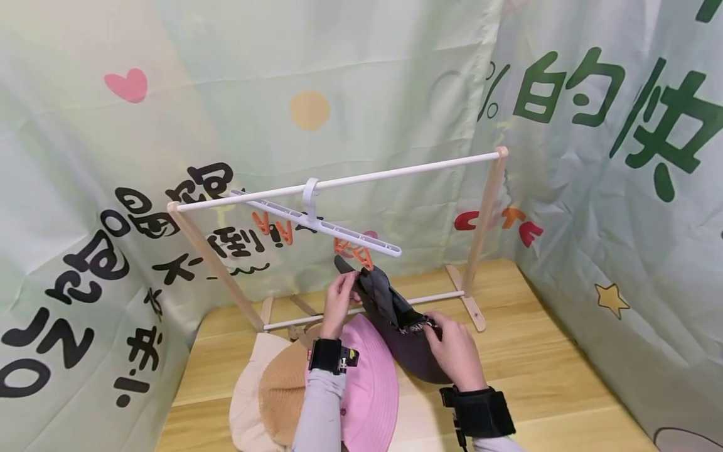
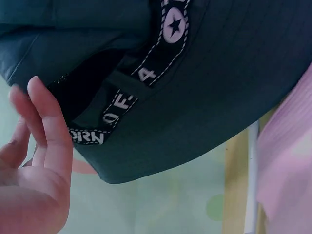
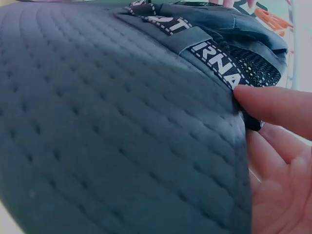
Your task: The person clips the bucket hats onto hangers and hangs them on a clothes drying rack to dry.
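A dark grey bucket hat [image 1: 418,351] is held up tilted under the hanger, with a lettered band [image 2: 124,101] along its inside. My right hand [image 1: 456,348] pinches the edge of its stitched brim [image 3: 122,131], thumb on one face and fingers on the other. At the far end of the hat is my left hand [image 1: 339,298]; its fingers [image 2: 51,117] look fairly straight beside the hat's opening. An orange clip [image 1: 363,257] on the lilac hanger [image 1: 333,230] meets the hat's crown; whether it grips the fabric cannot be made out.
The hanger hooks over the white rail [image 1: 395,172] of a wooden stand [image 1: 484,220]. More orange clips [image 1: 284,232] hang on its left. Pink [image 1: 373,383], tan [image 1: 282,389] and cream [image 1: 248,395] hats lie at the table's front left. Printed cloth [image 1: 395,81] surrounds the wooden table [image 1: 542,370].
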